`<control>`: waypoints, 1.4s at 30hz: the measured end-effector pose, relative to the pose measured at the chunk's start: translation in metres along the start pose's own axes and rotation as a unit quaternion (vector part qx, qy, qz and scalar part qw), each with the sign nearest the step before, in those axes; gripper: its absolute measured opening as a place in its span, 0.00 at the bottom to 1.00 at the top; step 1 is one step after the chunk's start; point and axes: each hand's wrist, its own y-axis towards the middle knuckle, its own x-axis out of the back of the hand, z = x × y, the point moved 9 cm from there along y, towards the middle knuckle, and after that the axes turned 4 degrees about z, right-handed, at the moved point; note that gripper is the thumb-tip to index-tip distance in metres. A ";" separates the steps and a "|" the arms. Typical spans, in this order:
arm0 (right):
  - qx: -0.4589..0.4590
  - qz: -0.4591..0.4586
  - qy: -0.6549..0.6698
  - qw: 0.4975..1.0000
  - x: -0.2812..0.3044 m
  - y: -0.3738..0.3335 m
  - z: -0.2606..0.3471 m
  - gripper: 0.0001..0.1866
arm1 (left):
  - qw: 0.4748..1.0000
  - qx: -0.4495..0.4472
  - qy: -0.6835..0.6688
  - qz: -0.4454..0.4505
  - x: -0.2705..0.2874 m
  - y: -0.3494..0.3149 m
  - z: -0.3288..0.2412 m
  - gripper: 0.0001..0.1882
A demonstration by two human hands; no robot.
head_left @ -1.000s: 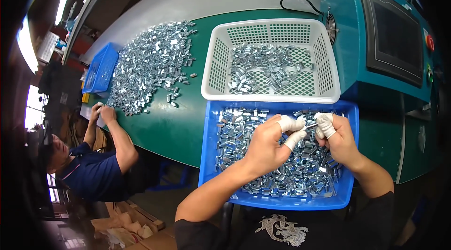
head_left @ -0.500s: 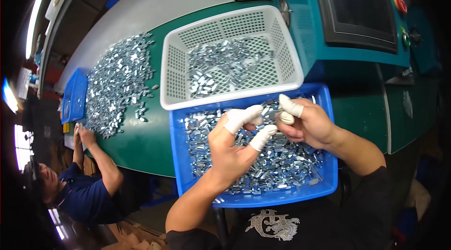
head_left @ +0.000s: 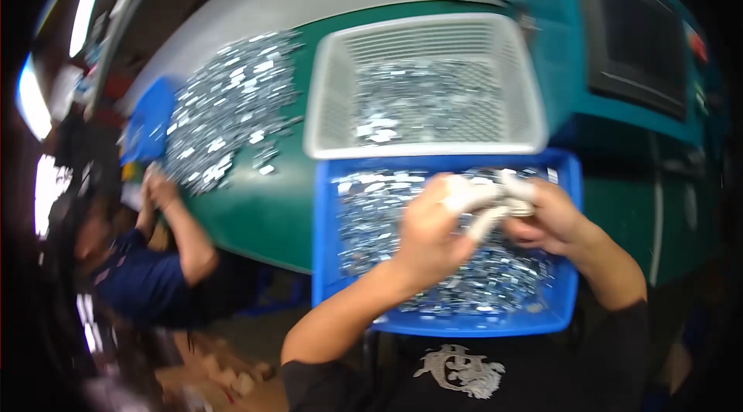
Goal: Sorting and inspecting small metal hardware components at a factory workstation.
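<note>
Both hands meet over a blue tray [head_left: 328, 257] heaped with small shiny metal pieces [head_left: 371, 215]. White covers wrap several of my fingertips. My left hand [head_left: 437, 222] has its thumb and forefinger stretched toward the right hand, the tips drawn in together. My right hand [head_left: 551, 215] is closed, its thumb and fingers pinched against the left fingertips. Motion blur and the fingers themselves hide whatever is between them. Behind the tray, a white perforated basket [head_left: 426, 150] holds more of the metal pieces, spread over its bottom.
A large pile of metal pieces [head_left: 232, 106] lies on the green table [head_left: 271, 218] to the left, near a smaller blue bin [head_left: 151, 122]. Another person [head_left: 147, 265] works there. At the right stands a teal machine [head_left: 553, 48] with a dark screen [head_left: 635, 41].
The whole view has swung, shifting the scene rightward and blurring it. My hands have come closer together, the fingertips now meeting where a gap showed before.
</note>
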 end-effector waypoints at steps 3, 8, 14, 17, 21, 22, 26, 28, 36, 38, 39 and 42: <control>0.012 -0.046 0.025 0.999 0.012 -0.003 -0.004 0.24 | 0.999 -0.008 -0.044 -0.019 -0.001 -0.006 0.006 0.14; 0.014 -0.033 0.012 0.999 0.009 -0.005 -0.003 0.24 | 0.998 -0.019 -0.058 -0.006 0.000 -0.001 -0.001 0.10; 0.180 -0.158 0.019 0.971 0.030 -0.007 0.021 0.24 | 0.991 0.095 -0.054 -0.079 0.030 0.002 0.038 0.10; 0.190 -0.164 -0.021 0.968 0.027 -0.008 0.024 0.24 | 0.981 0.138 0.034 -0.135 0.043 0.000 0.069 0.12; 0.191 -0.191 -0.045 0.962 0.027 -0.011 0.024 0.23 | 0.987 0.086 0.055 -0.124 0.032 0.001 0.056 0.14; 0.197 -0.161 -0.048 0.966 0.027 -0.011 0.024 0.23 | 0.991 0.022 0.088 -0.097 0.026 0.002 0.046 0.12; 0.201 -0.146 -0.051 0.967 0.020 -0.011 0.027 0.22 | 0.942 0.164 0.249 0.154 -0.022 -0.024 0.067 0.09; 0.197 -0.208 -0.069 0.956 0.019 -0.014 0.029 0.25 | 0.932 0.160 0.278 0.170 -0.029 -0.034 0.071 0.09; 0.203 -0.183 -0.085 0.958 0.020 -0.013 0.027 0.24 | 0.930 0.139 0.273 0.205 -0.043 -0.042 0.074 0.05; 0.211 -0.138 -0.097 0.963 0.022 -0.013 0.025 0.22 | 0.934 0.150 0.243 0.215 -0.040 -0.041 0.073 0.05; 0.210 -0.137 -0.096 0.963 0.025 -0.012 0.023 0.22 | 0.933 0.152 0.244 0.215 -0.038 -0.039 0.073 0.05; 0.218 -0.158 -0.078 0.960 0.037 -0.015 0.018 0.17 | 0.933 0.173 0.222 0.226 -0.038 -0.042 0.076 0.05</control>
